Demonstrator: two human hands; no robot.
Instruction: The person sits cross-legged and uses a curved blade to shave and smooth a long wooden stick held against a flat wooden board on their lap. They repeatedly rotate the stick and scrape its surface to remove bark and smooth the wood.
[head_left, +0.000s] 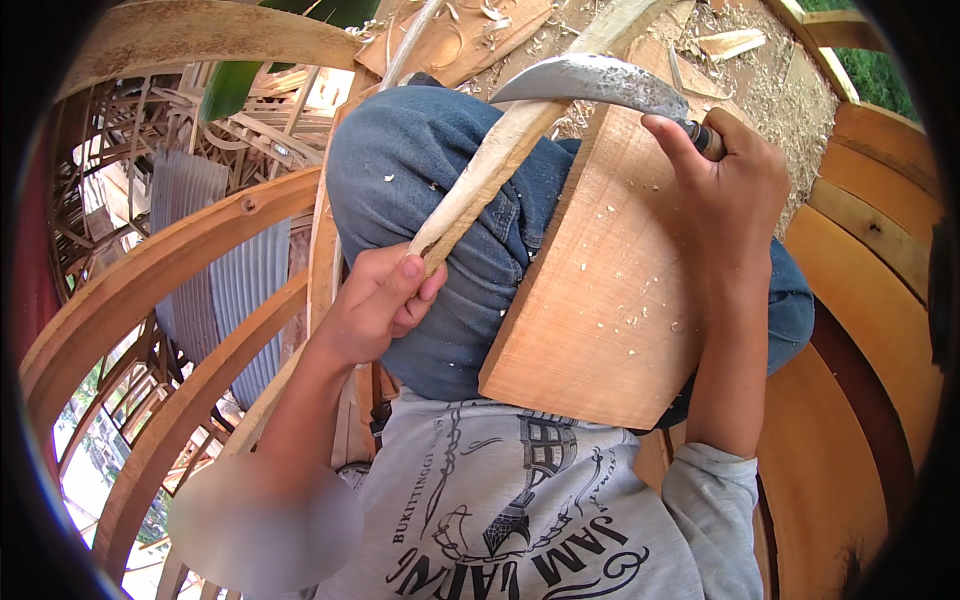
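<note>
My left hand (375, 300) is closed round the near end of a long, pale wooden stick (500, 160), which slants away up and to the right over my jeans. In my right hand (735, 180) is a curved knife (600, 82) with a dark handle, my fingers wrapped round the grip and the thumb lying along it. Its broad, spotted grey blade points left and crosses over the stick, seemingly against it. A thick wooden board (610, 290) rests aslant on my lap under my right forearm, with small shavings scattered on it.
Curved wooden ribs (170, 270) rise on the left, with corrugated sheets (235, 300) and piled scrap wood beyond. Curved planks (830, 450) form a wall on the right. Wood shavings (790, 130) cover the floor ahead, where a loose flat board (455, 45) lies.
</note>
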